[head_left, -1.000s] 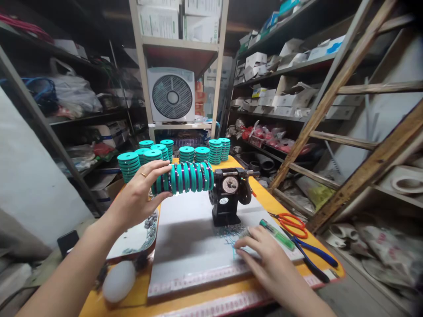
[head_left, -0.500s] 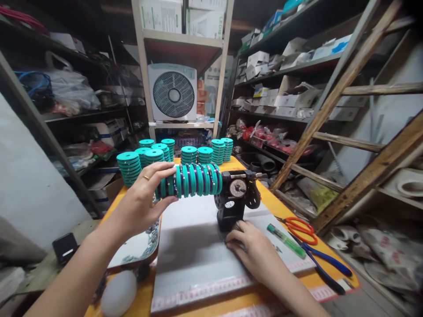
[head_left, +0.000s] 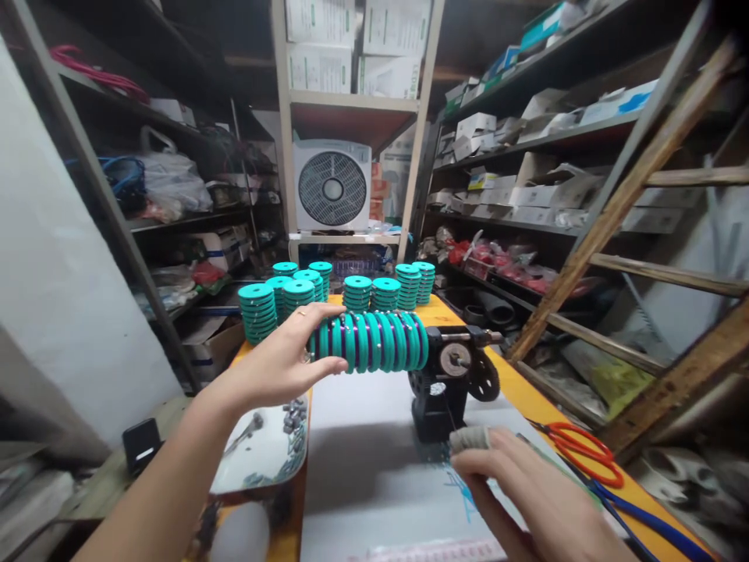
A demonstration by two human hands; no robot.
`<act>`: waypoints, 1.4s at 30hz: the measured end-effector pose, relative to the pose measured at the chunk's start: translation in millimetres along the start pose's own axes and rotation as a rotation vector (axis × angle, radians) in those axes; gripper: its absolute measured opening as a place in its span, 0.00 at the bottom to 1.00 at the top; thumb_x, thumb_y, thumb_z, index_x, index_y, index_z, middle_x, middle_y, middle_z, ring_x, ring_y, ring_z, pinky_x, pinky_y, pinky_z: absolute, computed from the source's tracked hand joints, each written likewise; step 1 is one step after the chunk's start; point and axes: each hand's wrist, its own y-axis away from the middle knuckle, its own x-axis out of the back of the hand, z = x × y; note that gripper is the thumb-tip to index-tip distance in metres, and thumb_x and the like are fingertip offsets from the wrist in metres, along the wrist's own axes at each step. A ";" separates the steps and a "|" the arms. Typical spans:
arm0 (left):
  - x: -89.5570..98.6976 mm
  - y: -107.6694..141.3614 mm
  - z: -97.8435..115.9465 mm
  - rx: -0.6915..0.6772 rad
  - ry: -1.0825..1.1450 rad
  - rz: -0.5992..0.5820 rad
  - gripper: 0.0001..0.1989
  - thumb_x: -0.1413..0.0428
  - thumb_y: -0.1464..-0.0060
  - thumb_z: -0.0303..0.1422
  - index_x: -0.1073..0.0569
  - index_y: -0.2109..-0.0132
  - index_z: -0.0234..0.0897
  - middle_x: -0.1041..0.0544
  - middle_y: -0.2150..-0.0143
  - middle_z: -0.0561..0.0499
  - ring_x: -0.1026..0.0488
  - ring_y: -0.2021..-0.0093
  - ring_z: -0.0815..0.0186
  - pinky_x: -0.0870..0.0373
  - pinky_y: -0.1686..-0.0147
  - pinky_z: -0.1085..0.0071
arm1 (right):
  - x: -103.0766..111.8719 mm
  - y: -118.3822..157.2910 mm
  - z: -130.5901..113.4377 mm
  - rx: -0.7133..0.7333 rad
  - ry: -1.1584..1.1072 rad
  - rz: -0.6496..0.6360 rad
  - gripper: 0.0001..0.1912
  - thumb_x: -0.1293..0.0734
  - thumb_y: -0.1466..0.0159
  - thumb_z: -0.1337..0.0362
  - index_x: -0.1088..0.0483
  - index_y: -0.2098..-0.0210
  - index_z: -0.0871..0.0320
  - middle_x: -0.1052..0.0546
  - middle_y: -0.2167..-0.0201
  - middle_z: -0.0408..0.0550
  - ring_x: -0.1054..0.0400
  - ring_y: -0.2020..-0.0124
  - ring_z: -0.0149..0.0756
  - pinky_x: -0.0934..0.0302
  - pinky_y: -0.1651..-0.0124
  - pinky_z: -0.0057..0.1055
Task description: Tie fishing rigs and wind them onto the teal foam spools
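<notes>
A row of teal ring-shaped spools [head_left: 380, 342], with purple bands and small shiny bits between them, lies sideways on the shaft of a black hand-cranked winder [head_left: 436, 417] with a round dial. Around the row's left end, my left hand [head_left: 286, 355] is closed, fingers over the top and thumb in front. My right hand [head_left: 515, 476] is low at the right, just in front of the winder's base, one fingertip wrapped in pale tape. Its thumb and fingers are curled together, and a thin dark line runs from the winder towards them. What they pinch is too small to name.
Several stacks of teal spools [head_left: 257, 312] stand along the table's back. At left is a white tray [head_left: 257, 453] with small metal pieces. Orange-handled scissors [head_left: 591, 460] and blue-handled pliers [head_left: 649, 519] lie at right. Shelves, a box fan [head_left: 332, 187] and a wooden ladder [head_left: 632, 195] surround the table.
My right hand has come away from the winder's base, towards me and to the right. My left hand stays on the spools, whose visible side looks turned. The whole view has shifted.
</notes>
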 end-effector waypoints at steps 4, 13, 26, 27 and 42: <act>0.4 -2.3 -0.1 0.000 0.086 -0.002 0.28 0.44 0.46 0.38 0.43 0.40 0.44 0.40 0.39 0.47 0.41 0.39 0.59 0.41 0.39 0.60 | 6.6 -53.3 -1.6 0.145 0.015 0.108 0.13 0.40 0.38 0.75 0.37 0.54 0.58 0.29 0.66 0.49 0.35 0.64 0.36 0.40 0.62 0.31; -7.9 1.3 -8.4 -0.027 0.150 0.020 0.28 0.45 0.46 0.38 0.44 0.40 0.45 0.42 0.38 0.47 0.46 0.36 0.61 0.47 0.35 0.59 | -34.7 -139.3 6.5 0.206 -0.007 0.249 0.09 0.39 0.36 0.75 0.39 0.57 0.60 0.27 0.66 0.45 0.33 0.66 0.29 0.39 0.62 0.26; -7.6 1.9 -11.2 -0.046 0.156 0.019 0.27 0.45 0.46 0.38 0.43 0.41 0.44 0.41 0.40 0.47 0.46 0.37 0.61 0.46 0.36 0.59 | -40.1 -141.3 5.3 0.201 -0.009 0.201 0.06 0.39 0.36 0.74 0.39 0.59 0.61 0.28 0.68 0.45 0.34 0.67 0.30 0.40 0.64 0.27; -7.6 2.0 -11.1 -0.046 0.155 0.020 0.27 0.45 0.46 0.38 0.43 0.41 0.44 0.41 0.40 0.47 0.46 0.37 0.61 0.46 0.36 0.59 | -39.7 -140.9 5.0 0.199 -0.009 0.207 0.06 0.39 0.36 0.74 0.39 0.59 0.60 0.28 0.68 0.45 0.34 0.67 0.29 0.40 0.64 0.26; -8.3 1.3 -11.3 -0.046 0.138 0.013 0.28 0.45 0.46 0.39 0.44 0.41 0.44 0.41 0.39 0.46 0.47 0.35 0.59 0.46 0.36 0.57 | -41.4 -140.9 4.7 0.189 0.013 0.189 0.05 0.40 0.35 0.73 0.39 0.60 0.60 0.28 0.68 0.45 0.33 0.67 0.30 0.41 0.64 0.26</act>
